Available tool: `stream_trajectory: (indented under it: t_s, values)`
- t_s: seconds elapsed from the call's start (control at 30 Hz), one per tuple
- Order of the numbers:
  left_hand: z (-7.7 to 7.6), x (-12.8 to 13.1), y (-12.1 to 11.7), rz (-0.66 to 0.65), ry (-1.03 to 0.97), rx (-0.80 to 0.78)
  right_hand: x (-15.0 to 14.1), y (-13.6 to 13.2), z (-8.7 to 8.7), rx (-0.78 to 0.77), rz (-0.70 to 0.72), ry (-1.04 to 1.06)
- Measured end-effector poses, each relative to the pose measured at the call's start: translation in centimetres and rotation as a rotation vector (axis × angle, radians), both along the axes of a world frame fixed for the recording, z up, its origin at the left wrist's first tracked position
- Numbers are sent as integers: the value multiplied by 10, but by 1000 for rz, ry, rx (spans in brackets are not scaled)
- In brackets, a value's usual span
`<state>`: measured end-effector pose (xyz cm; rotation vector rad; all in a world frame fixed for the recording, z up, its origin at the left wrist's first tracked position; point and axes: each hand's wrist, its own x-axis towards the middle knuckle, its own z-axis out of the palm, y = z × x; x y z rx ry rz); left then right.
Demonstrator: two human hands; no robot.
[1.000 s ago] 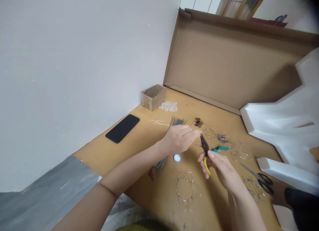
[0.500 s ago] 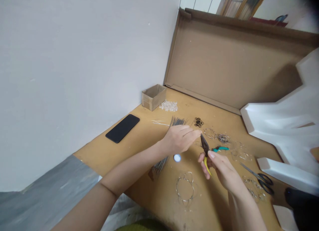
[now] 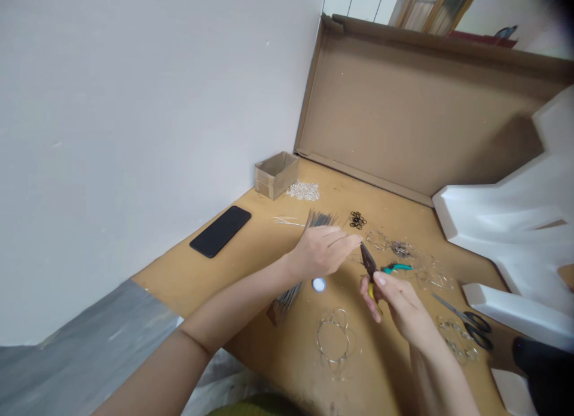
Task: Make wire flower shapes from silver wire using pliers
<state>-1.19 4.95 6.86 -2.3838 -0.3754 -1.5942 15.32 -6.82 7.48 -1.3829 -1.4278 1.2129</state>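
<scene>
My right hand [image 3: 394,296] is wrapped round the yellow handle of dark needle-nose pliers [image 3: 368,260], whose jaws point up and to the left. The tip of the pliers meets the fingertips of my left hand [image 3: 325,248]. Those fingers are pinched together at the jaws; what they hold is too small to make out. Under the left hand lies a bundle of thin grey wires [image 3: 320,219], partly hidden by the hand and forearm. Nearer to me a ring of bent wire with small loops [image 3: 332,339] rests on the table.
A blue-white round cap [image 3: 318,284], black rings [image 3: 357,220], loose wire pieces [image 3: 401,248], a teal-handled tool [image 3: 397,268] and scissors [image 3: 478,331] surround the hands. Farther off are a phone [image 3: 220,231], a small cardboard box [image 3: 277,176] and silvery bits [image 3: 304,190]. White foam [image 3: 488,225] stands right.
The fingers of my right hand have closed a little more round the pliers' handles. My left hand stays almost where it was, at the tip of the pliers.
</scene>
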Motion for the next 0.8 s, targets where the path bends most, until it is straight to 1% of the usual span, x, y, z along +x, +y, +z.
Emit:
stream_trajectory:
  t_s: [0.07,0.13,0.23,0.3,0.37,0.47,0.57,0.7,0.77,0.8]
  values:
    - [2,-1,-1,-19,10,-27,0,0,2,7,-15,-54]
    - [6,-3,-1,-63,47,-95,0,-1,4,18,-33,-111]
    - [13,-6,-2,-182,130,-287,2,-3,7,32,-42,-190]
    - [17,-9,-3,-264,152,-412,3,-4,8,43,-33,-244]
    - [21,-12,-2,-327,141,-505,3,-4,8,62,-11,-307]
    - [25,-15,0,-384,102,-616,1,-4,7,86,23,-360]
    - [27,-19,3,-448,74,-730,1,-4,4,97,6,-274]
    - [24,-18,7,-607,23,-872,5,-4,3,82,10,-101]
    - [20,-16,8,-657,0,-887,4,-3,4,58,28,-47]
    - [18,-14,8,-651,-5,-870,3,-3,5,49,30,-29]
